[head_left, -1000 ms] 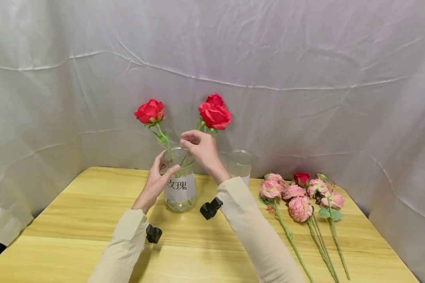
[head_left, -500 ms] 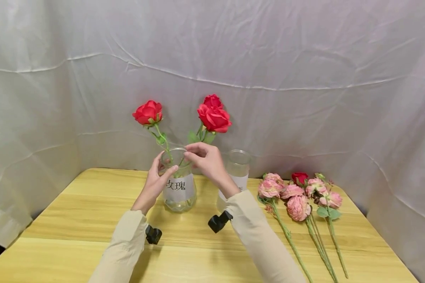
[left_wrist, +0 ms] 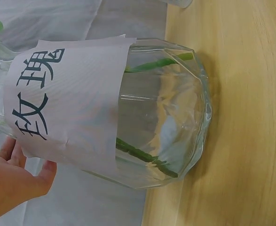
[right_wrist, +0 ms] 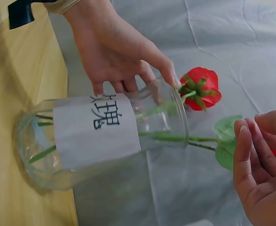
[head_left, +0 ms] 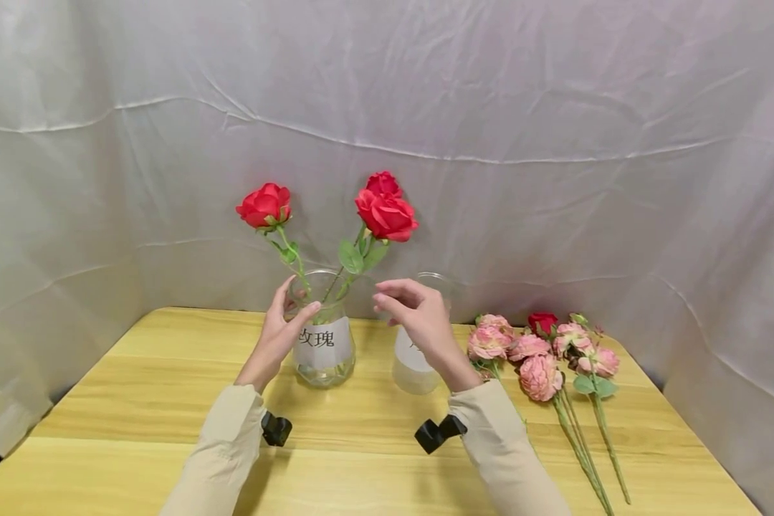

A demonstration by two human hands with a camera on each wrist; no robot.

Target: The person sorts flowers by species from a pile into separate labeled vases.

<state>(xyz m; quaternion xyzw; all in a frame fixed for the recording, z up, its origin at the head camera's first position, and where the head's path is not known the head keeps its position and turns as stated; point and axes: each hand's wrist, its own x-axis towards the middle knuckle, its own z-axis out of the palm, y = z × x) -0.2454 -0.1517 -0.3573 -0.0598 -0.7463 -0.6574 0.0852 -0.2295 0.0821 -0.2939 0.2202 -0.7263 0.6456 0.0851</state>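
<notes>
A clear glass vase with a white lettered label stands upright on the table. My left hand holds it round the neck from the left, thumb in front and fingers behind. Three red roses stand in it: one rose leans left, while a front rose and a rear rose lean right. Green stems show through the glass in the left wrist view. My right hand hovers to the right of the vase with loosely bent fingers and nothing in them, apart from the roses' leaves.
Behind my right hand stands a second clear vase with a white label, partly covered. Several pink flowers and one red rose lie at the table's right. A grey cloth hangs behind the table.
My right hand has let go of the stem at the vase's mouth and moved right and down. The right-hand roses now stay up by themselves. The left hand keeps its hold.
</notes>
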